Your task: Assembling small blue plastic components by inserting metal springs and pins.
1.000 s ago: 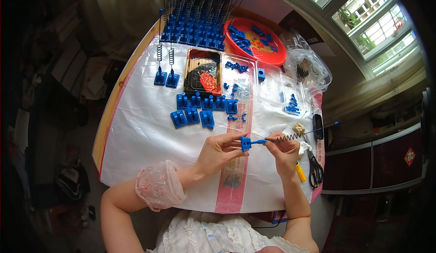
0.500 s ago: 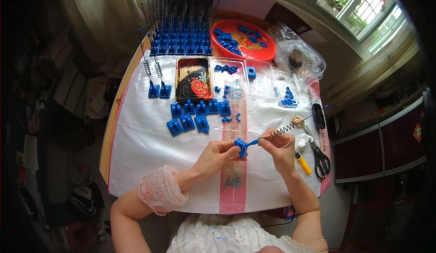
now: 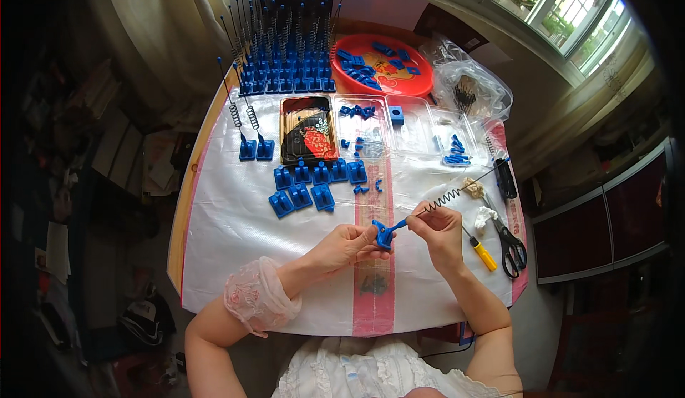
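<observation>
My left hand (image 3: 344, 249) pinches a small blue plastic base (image 3: 383, 235) between thumb and fingers, above the front middle of the table. My right hand (image 3: 441, 235) grips a dark spring rod (image 3: 444, 199) just above its blue lower end. That end meets the blue base, but whether it is fixed there I cannot tell. The coil slants up to the right towards a blue tip. Beyond my hands stand several blue bases (image 3: 301, 196) without rods. Two finished-looking spring pieces (image 3: 247, 148) stand upright at the left.
Rows of upright spring pieces (image 3: 285, 77) fill the back left. A red tray (image 3: 421, 84) holds loose blue parts. Clear plastic trays (image 3: 414, 127) and a black tray (image 3: 285, 141) lie mid-table. At the right are a yellow-handled screwdriver (image 3: 484, 254), scissors (image 3: 513, 249) and a plastic bag (image 3: 492, 87).
The whole view has shifted slightly, so the table sits a little further right. Both hands keep the same hold on the base and the spring rod.
</observation>
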`<state>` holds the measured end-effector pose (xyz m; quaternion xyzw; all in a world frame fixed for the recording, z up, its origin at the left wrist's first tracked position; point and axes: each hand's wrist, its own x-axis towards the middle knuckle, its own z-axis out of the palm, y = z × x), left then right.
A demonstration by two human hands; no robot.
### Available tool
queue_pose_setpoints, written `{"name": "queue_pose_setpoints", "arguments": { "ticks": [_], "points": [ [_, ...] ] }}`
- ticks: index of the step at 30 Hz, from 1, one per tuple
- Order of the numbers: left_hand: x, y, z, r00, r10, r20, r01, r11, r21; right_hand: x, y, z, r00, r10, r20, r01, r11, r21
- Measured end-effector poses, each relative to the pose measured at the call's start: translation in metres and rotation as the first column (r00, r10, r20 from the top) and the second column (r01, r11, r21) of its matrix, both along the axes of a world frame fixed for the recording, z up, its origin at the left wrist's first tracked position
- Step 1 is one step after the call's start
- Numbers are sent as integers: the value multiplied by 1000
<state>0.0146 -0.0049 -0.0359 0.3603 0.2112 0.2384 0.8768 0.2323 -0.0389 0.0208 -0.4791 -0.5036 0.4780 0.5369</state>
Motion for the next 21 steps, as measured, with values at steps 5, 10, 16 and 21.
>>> {"name": "queue_pose_setpoints", "arguments": {
  "ticks": [5,10,16,21],
  "points": [
    [1,-1,-3,999,42,2,-42,999,27,1,1,1,1000,21,8,-21,1000,9],
    [1,-3,-8,997,83,2,-83,995,58,4,2,1,999,40,-9,-40,999,-4],
    [4,-7,2,969,249,2,-240,934,264,3,2,5,998,61,-27,-61,998,20],
    [4,-8,12,924,374,-77,-312,855,414,7,5,-9,998,54,-27,-52,996,67]
  ]
}}
